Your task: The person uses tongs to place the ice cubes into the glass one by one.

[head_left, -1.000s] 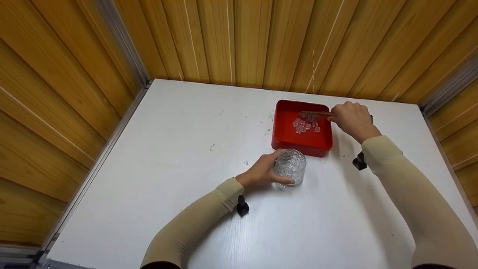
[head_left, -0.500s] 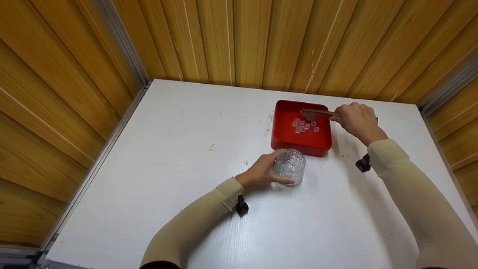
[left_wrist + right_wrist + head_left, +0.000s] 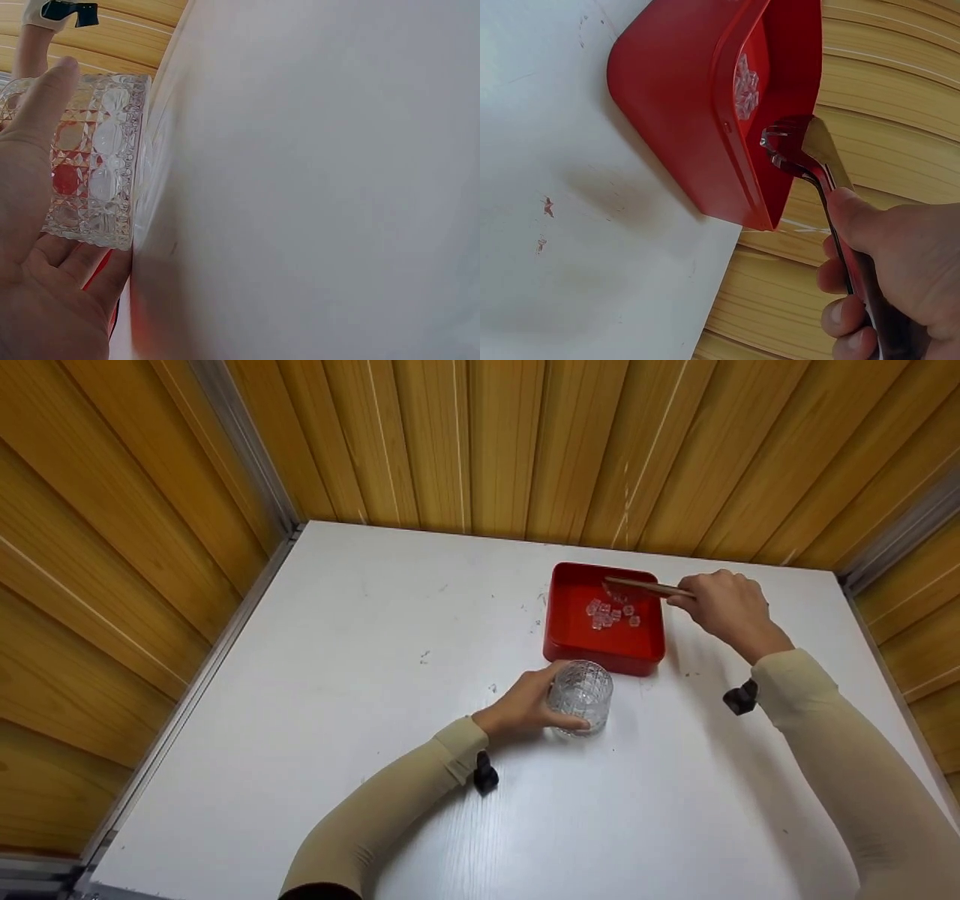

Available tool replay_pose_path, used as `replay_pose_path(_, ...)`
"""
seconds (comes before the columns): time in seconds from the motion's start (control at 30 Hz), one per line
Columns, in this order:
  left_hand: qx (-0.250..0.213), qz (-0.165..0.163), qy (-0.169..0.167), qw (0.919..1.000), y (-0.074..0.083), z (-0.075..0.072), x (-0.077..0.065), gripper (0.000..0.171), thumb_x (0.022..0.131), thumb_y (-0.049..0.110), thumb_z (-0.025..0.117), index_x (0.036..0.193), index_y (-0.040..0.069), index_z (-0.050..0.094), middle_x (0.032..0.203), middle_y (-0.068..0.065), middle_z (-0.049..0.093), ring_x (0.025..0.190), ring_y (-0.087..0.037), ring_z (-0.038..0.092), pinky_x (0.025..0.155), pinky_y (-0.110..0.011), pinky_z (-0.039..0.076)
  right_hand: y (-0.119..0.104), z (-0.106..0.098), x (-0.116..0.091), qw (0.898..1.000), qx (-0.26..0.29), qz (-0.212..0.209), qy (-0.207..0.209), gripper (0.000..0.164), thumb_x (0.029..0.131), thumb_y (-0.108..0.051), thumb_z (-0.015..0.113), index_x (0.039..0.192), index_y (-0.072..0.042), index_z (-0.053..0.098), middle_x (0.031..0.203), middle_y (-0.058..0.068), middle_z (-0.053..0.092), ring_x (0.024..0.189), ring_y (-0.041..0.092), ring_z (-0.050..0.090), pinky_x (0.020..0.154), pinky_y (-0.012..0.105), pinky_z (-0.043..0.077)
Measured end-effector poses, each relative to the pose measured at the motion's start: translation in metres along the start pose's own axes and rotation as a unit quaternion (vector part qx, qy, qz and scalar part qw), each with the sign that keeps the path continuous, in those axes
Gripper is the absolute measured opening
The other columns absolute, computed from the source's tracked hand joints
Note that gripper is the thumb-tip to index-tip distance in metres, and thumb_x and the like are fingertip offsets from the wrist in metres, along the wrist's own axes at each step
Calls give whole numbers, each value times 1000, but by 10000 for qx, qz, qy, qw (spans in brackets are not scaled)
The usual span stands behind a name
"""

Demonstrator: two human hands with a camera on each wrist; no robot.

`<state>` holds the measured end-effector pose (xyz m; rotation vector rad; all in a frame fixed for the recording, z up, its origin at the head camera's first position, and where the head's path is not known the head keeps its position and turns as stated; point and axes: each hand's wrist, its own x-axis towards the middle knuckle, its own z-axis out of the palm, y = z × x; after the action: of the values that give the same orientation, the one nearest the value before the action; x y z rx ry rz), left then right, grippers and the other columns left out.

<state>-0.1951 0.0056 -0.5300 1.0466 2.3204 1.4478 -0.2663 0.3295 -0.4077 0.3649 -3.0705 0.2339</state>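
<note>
The right grip (image 3: 922, 262) partly hides the tongs (image 3: 826, 154).

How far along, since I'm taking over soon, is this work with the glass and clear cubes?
Already set: the left hand holds the glass near the red box. In hand: the right hand grips the tongs over that box. Left, probably: moving the clear cubes lying in it; whether the glass holds any, I can't tell.

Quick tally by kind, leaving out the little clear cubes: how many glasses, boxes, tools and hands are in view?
Clear glass: 1
Red box: 1
Metal tongs: 1
Hands (left hand, right hand): 2
Total: 5
</note>
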Motion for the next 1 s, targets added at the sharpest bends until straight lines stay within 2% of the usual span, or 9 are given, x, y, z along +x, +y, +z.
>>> replay_pose_path(0.2,-36,-44,-8,10000,-2,0,1,85,78,38,91,149,20,46,133,-1,65,118,-11,60,100,-23,48,-4,-3,-9,9992,-93,-269,283,25,97,-27,73,105,-3,75,75,9,67,66,28,52,54,40,42)
replay_pose_path(0.47,-54,-112,-31,9999,-2,1,0,86,78,39,91,149,22,46,134,-1,64,118,-11,60,101,-25,48,-16,-6,-25,9971,-95,-570,499,22,96,-24,75,105,-4,76,77,9,70,63,26,52,54,39,44)
replay_pose_path(0.83,57,-109,-3,9999,-1,1,-1,86,78,40,91,149,22,46,135,1,63,119,-9,59,102,-24,47,-28,-13,-46,9954,-3,-726,631,20,95,-24,76,107,-8,77,85,10,76,61,22,52,52,36,44)
replay_pose_path(1.0,95,-161,-24,9998,-2,1,-1,87,78,39,91,150,21,45,136,0,63,119,-10,59,102,-24,47,-32,-15,-57,9940,-32,-777,765,17,94,-21,77,105,-9,77,81,8,74,58,21,52,51,34,43)
